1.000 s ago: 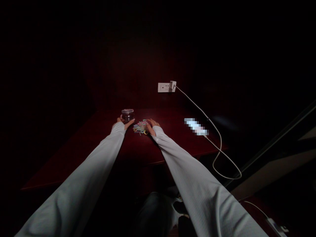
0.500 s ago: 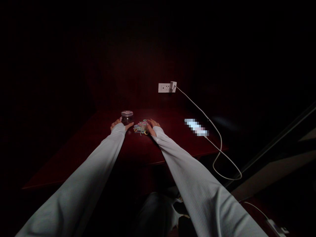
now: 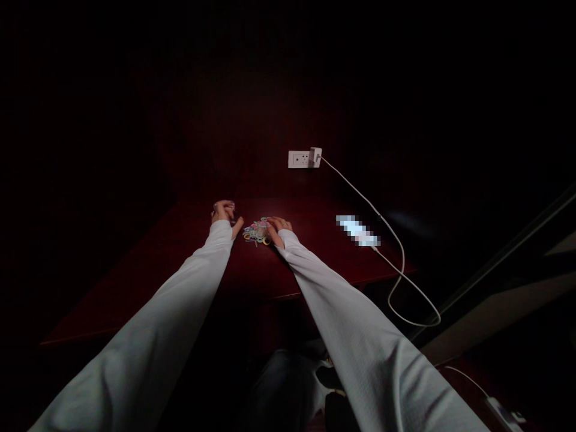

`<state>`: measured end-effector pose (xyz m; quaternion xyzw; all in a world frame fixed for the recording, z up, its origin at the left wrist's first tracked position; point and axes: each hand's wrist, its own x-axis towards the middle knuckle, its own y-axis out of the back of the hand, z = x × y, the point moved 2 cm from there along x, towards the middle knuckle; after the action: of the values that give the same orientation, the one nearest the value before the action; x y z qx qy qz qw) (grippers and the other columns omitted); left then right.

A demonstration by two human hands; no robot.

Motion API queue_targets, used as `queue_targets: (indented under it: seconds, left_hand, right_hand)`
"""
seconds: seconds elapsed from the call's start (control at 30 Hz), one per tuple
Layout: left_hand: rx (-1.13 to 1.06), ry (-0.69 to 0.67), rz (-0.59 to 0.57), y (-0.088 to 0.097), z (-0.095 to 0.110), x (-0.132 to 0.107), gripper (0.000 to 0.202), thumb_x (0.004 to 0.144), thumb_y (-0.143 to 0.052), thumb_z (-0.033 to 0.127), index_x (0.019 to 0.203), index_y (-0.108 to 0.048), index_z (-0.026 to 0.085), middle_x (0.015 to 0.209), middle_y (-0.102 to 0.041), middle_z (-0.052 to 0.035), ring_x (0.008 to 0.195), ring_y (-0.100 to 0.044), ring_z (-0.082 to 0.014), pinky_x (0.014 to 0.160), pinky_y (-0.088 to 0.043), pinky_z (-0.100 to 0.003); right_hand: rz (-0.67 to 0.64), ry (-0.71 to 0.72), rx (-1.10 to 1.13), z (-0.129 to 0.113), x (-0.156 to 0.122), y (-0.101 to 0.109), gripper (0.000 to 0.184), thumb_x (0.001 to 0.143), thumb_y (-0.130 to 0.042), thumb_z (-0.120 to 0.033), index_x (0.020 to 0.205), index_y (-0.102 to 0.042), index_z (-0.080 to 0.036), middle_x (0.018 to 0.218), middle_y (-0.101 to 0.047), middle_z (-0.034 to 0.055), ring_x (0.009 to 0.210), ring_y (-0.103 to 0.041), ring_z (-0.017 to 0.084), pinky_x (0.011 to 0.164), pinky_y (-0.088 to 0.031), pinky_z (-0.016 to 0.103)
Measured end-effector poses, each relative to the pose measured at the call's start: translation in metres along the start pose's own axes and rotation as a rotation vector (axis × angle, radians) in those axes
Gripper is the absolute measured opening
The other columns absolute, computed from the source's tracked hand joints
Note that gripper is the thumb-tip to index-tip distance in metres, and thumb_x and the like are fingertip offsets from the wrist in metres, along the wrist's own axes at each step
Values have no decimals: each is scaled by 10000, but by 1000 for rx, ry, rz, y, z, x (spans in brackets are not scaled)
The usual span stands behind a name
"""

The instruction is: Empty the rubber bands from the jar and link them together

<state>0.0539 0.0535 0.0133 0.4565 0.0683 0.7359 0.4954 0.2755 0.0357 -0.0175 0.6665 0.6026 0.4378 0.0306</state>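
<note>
On the dark red table lies a small pile of colourful elastic bands (image 3: 257,231), likely hair ties. My right hand (image 3: 281,228) rests at the pile's right edge, fingers and thumb apart and touching the bands. Left of the pile, my left hand (image 3: 221,213) has its fingers curled over the top of a clear jar with a pale lid (image 3: 231,204). Its thumb points toward the bands. Most of the jar is hidden behind this hand, so its tilt cannot be made out.
A lit phone (image 3: 357,230), blurred out, lies on the right of the table (image 3: 171,282). Its white cable (image 3: 404,258) loops past the table's edge and up to a charger in the wall socket (image 3: 299,159). A power strip (image 3: 503,414) is low at right. The surroundings are very dark.
My left hand has moved from the jar's near side up over its lid, with the fingers now bent across it. The right hand and the bands have hardly shifted.
</note>
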Motion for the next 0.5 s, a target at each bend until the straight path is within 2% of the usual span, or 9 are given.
queue_targets:
  seconds: [0.07,0.1,0.13,0.3,0.5]
  left_hand:
    - [-106,-93,-263,-13,-1,0,390,862,-647,345,1232,-613,227,801,-609,9,711,-602,-192,718,-492,-321]
    - [-127,-126,-357,-19,-2,0,361,859,-644,370,1189,-652,223,748,-596,26,644,-564,-168,664,-460,-295]
    - [-133,-127,-392,-23,-4,-1,355,860,-638,394,1167,-677,219,721,-594,35,610,-541,-156,633,-436,-282]
    - [-80,28,-255,-35,-14,1,449,889,-587,396,1254,-713,169,671,-599,23,674,-614,-194,668,-457,-292]
    - [53,235,-262,-34,-22,9,561,895,-638,442,1318,-727,85,727,-706,-53,848,-735,-279,811,-540,-337]
  right_hand:
    - [9,14,-13,0,0,0,354,1068,-523,-347,1318,-731,-206,1432,-658,153,1353,-561,281,1216,-401,499]
    - [9,20,-22,0,0,0,356,1074,-515,-343,1316,-732,-197,1425,-661,161,1345,-563,283,1211,-405,501]
    - [10,25,-32,-1,0,0,356,1079,-508,-337,1314,-733,-192,1419,-663,166,1338,-565,284,1205,-409,504]
    - [14,17,-75,-4,-1,0,371,1097,-465,-315,1326,-727,-190,1415,-656,171,1319,-574,279,1190,-423,492]
    - [17,15,-79,-7,-2,0,403,1101,-421,-303,1330,-729,-179,1429,-658,169,1318,-574,283,1204,-412,499]
